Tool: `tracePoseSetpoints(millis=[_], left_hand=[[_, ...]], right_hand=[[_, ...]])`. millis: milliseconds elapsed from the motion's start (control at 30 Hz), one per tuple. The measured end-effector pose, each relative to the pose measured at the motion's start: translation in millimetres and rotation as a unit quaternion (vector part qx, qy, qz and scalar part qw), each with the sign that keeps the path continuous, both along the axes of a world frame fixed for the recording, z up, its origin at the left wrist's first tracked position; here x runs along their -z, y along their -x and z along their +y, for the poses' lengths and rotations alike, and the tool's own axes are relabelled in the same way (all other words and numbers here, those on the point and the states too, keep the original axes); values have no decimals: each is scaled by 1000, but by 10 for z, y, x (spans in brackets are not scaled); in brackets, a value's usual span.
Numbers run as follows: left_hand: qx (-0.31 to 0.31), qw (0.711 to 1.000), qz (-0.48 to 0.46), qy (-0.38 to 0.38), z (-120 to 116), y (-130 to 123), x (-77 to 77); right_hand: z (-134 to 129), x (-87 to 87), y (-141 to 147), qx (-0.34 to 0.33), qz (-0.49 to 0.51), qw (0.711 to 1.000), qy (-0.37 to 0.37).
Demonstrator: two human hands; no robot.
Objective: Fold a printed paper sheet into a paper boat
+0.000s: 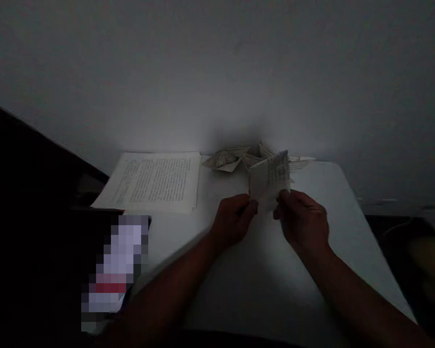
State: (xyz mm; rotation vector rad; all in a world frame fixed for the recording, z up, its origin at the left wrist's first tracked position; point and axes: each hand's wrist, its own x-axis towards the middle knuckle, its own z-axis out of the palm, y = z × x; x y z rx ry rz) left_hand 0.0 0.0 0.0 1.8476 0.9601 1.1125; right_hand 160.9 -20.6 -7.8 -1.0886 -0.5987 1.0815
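A folded sheet of printed paper is held up above the table, tilted, between both hands. My left hand pinches its lower left corner with closed fingers. At the lower right edge, my right hand grips the same paper between thumb and fingers. Just behind it lie several folded paper boats, made of printed sheets and partly hidden by the held paper. The exact folds of the held piece are hard to make out in the dim light.
A stack of printed sheets lies at the back left of the white table. A phone with a blurred, lit screen is at the left edge. A grey wall rises directly behind the table.
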Motion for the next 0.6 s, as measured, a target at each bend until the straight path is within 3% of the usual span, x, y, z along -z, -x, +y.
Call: tracePoseSetpoints(millis=[200,333,500,600], left_hand=[[-4,999,-25,35,-18,21,-3],[-15,993,-55,105,9,87,62],[34,990,-45,132,33,111,73],[79,988,-15,135,21,104,31]], right_hand=[[23,-56,-26,-48,39,998,-17],[70,-72,-153,-51,34,998,-30],[77,42,-284,-115,-84,990,-25],[60,108,-332,-115,-159,980,12]])
